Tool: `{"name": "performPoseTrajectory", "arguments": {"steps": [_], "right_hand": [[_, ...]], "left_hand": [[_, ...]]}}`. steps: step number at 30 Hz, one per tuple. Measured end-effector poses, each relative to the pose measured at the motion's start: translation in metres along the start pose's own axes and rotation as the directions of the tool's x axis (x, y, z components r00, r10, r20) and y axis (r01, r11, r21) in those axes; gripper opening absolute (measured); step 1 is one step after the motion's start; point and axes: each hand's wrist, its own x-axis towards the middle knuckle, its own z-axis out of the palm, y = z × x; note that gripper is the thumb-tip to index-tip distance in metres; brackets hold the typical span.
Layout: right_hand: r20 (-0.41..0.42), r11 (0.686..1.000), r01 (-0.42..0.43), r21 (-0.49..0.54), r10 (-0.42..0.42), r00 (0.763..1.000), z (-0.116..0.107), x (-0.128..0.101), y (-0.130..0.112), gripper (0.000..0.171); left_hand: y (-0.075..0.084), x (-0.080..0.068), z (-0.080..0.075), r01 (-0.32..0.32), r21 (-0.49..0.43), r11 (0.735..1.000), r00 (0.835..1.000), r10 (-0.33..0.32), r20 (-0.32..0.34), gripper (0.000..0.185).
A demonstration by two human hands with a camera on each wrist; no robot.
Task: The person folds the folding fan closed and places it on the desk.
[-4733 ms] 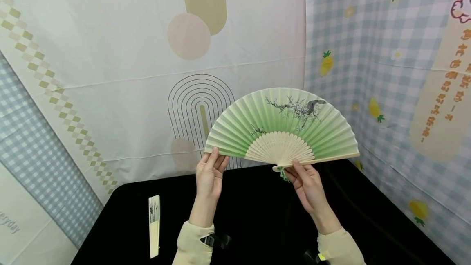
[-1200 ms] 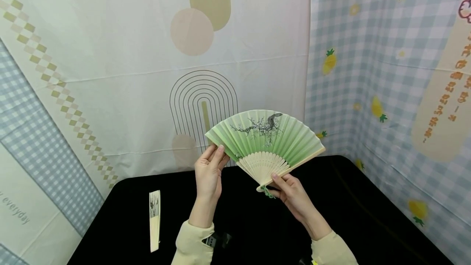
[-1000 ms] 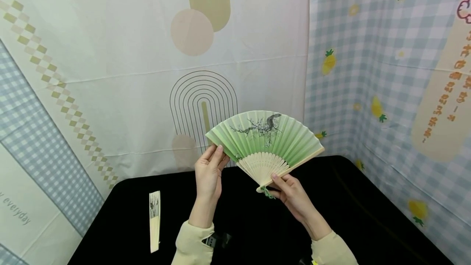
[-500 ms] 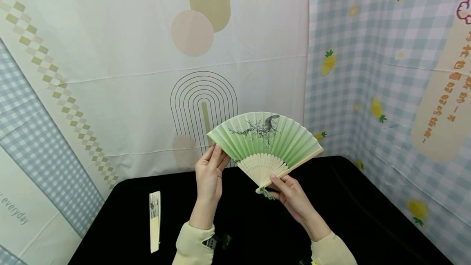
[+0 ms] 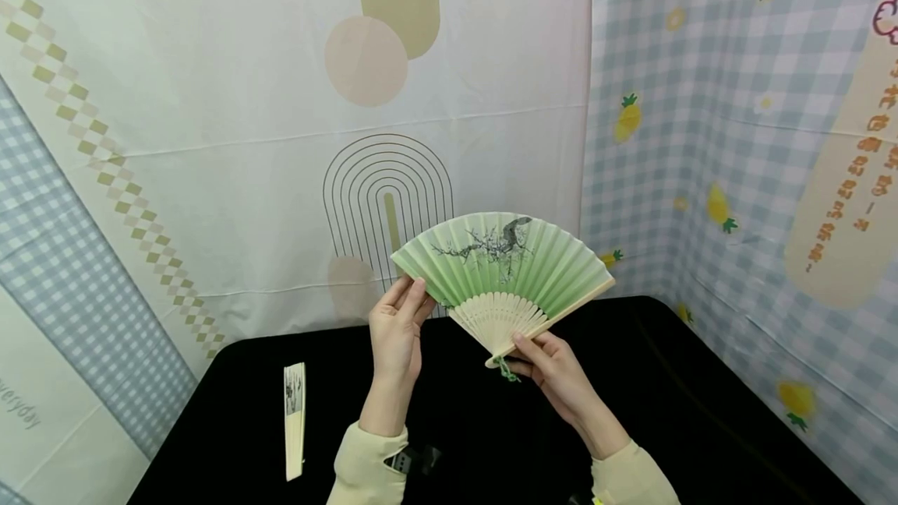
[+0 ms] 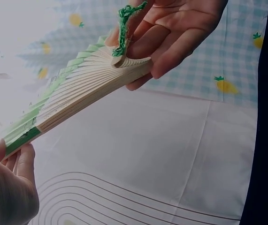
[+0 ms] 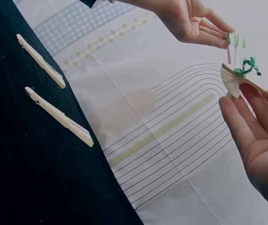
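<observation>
fan (image 5: 501,271) light, paper fragile, ribs stiff; left hand (image 5: 396,333) pinches outer rib, right hand (image 5: 554,369) grips pivot end; hold there.

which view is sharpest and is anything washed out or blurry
Head view: evenly lit and sharpest, the green folding fan crisp. Left wrist view: backdrop upper left blown out to white, left hand soft at the corner. Right wrist view: right hand near the lens looks slightly soft; closed fans on the black table stay clear.
</observation>
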Motion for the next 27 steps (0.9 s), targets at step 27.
{"name": "performPoseTrajectory", "arguments": {"steps": [27], "right_hand": [[-0.311, 0.976, 0.206, 0.064, -0.176, 0.934, -0.009, -0.002, -0.023, 0.043]], "left_hand": [[0.003, 0.004, -0.016, 0.021, -0.036, 0.999, 0.999, -0.022, -0.029, 0.041]]}}
